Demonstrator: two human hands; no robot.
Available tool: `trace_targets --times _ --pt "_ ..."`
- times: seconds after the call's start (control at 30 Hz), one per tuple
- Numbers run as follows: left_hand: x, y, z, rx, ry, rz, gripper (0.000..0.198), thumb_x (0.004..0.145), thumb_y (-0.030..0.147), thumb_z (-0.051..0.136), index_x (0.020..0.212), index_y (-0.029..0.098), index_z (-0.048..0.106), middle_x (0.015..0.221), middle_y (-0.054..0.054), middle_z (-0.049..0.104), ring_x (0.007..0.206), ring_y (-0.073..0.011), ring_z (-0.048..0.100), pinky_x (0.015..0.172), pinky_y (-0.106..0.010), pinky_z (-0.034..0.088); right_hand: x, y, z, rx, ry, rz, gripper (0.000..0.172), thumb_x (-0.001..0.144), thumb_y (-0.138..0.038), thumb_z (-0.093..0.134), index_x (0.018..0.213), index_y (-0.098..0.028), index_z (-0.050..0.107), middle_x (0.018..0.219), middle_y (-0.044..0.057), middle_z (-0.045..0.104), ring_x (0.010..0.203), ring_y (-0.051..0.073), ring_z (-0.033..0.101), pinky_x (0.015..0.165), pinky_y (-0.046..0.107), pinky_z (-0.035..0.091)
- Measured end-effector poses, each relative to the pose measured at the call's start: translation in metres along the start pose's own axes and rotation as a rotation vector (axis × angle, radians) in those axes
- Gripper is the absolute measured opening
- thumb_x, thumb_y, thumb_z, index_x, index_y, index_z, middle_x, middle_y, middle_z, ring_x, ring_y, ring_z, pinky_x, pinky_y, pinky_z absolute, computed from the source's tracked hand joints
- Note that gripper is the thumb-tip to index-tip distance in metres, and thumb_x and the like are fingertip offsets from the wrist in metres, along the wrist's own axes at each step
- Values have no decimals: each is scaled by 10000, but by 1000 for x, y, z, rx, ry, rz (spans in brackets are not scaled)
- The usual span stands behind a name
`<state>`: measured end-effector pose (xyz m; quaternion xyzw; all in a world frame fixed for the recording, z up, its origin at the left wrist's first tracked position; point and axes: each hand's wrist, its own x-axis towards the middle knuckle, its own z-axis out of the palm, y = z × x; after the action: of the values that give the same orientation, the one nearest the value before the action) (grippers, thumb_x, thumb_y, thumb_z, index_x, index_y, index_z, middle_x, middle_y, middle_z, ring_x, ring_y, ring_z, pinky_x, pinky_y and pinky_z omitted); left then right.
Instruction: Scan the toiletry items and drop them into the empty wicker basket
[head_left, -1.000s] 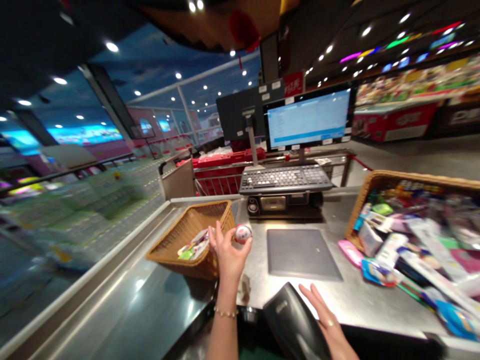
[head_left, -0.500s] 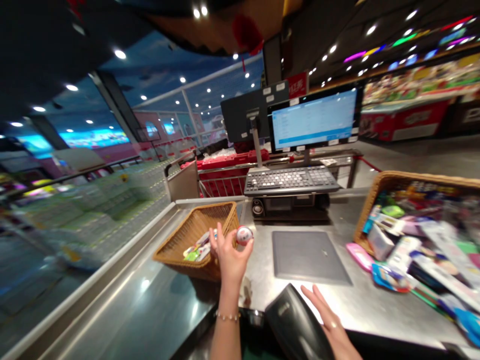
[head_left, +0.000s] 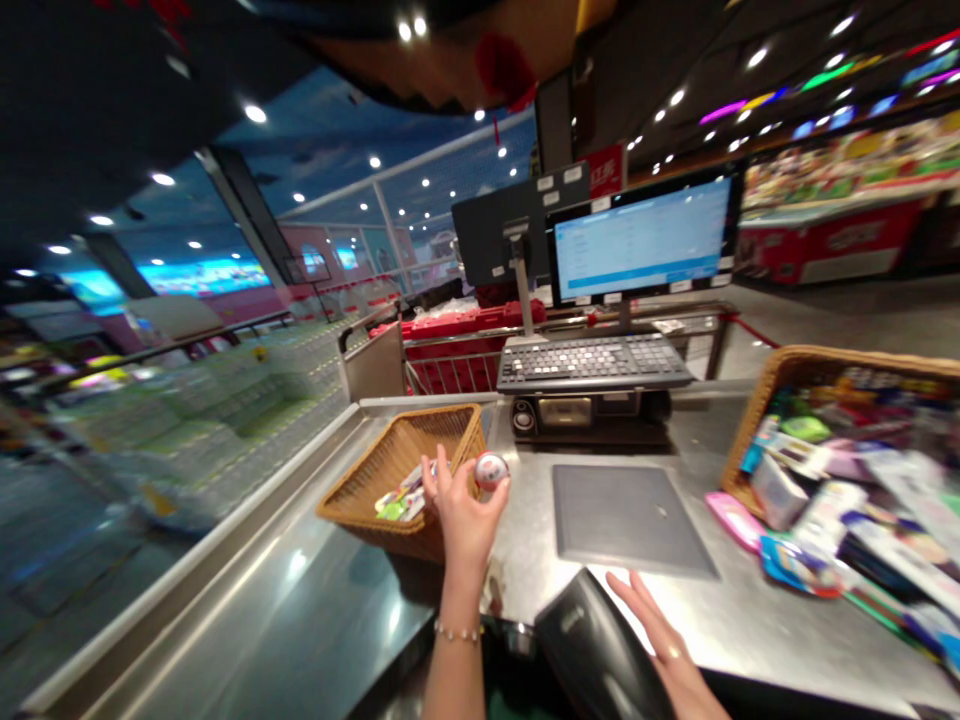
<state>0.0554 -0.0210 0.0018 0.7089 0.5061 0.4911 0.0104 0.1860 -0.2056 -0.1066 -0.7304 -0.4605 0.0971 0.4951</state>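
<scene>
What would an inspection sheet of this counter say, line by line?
Surface: shiny metal counter with a gray mat.
Job's things: round red-and-white item, raised; black handheld device.
Clutter: assorted packages in and outside the right basket; small items in the left basket.
Grips: left grip pinches the round item; right grip at the black device, fingers extended, hold unclear.
Cables: nothing seen.
Surroundings: lit monitor, keyboard, ceiling lights.

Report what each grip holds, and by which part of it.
The left grip pinches a small round item at its edge, between thumb and forefinger. The right grip is beside a black device; whether it holds that cannot be told.
</scene>
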Motion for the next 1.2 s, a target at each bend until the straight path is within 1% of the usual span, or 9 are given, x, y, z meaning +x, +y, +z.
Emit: trace_targets --times 0.07,0.17,0.27,0.43,0.6,0.73,0.83,1.03,1.2 --pt "0 -1 -1 11 1 -5 287 668 326 746 920 199 695 1447 -130 455 1436 -382 221 1141 -583 274 1 -1 2 -9 10 0 383 944 -410 411 1204 -315 675 1297 104 643 1129 316 652 1032 564 420" --pt "1 -3 -2 24 -2 -19 295 669 333 749 931 205 700 1446 -130 461 1430 -387 231 1142 -603 250 2 -1 4 -2 3 3 427 945 -471 380 1200 -307 680 1289 117 647 1121 326 655 1045 584 399" --pt "1 -5 -3 25 -8 -30 310 667 338 750 942 202 703 1447 -135 458 1431 -391 227 1136 -609 258 3 -2 5 7 -13 4 456 939 -513 375 1204 -301 679 1299 128 638 1127 340 649 1054 604 375" --pt "2 -7 -5 32 -17 -35 307 677 344 746 937 186 703 1430 -147 470 1432 -389 223 1147 -591 256 2 0 6 31 -27 3 490 945 -528 338 1210 -291 676 1305 138 631 1134 348 644 1048 619 374" --pt "2 -8 -6 21 5 -25 280 681 333 745 915 190 690 1423 -133 476 1432 -377 225 1146 -564 282 2 0 8 28 -25 7 467 948 -513 342 1207 -313 675 1306 115 634 1139 339 641 1053 603 370" --pt "1 -10 -6 23 14 -17 282 674 325 751 908 179 691 1419 -152 477 1431 -382 222 1136 -570 293 3 2 10 22 -75 -7 556 945 -556 288 1231 -263 663 1328 155 600 1155 366 622 1040 638 351" --pt "1 -13 -7 23 30 -12 276 669 320 758 901 186 691 1417 -147 484 1429 -383 224 1127 -585 299 3 6 12 16 -98 -19 568 933 -580 311 1242 -251 656 1335 165 589 1159 371 616 1047 632 343" --pt "1 -17 -8 34 39 -27 281 663 320 763 902 186 702 1399 -152 501 1433 -386 219 1132 -589 289 2 12 18 -17 -103 -54 532 938 -529 336 1254 -237 649 1335 179 584 1160 388 608 1030 648 352" --pt "1 -21 -10 48 35 -35 294 682 344 747 920 178 702 1416 -164 486 1441 -384 202 1143 -595 262 1 13 21 -39 -88 -72 476 940 -479 366 1251 -257 651 1324 165 603 1137 378 626 1025 638 372"
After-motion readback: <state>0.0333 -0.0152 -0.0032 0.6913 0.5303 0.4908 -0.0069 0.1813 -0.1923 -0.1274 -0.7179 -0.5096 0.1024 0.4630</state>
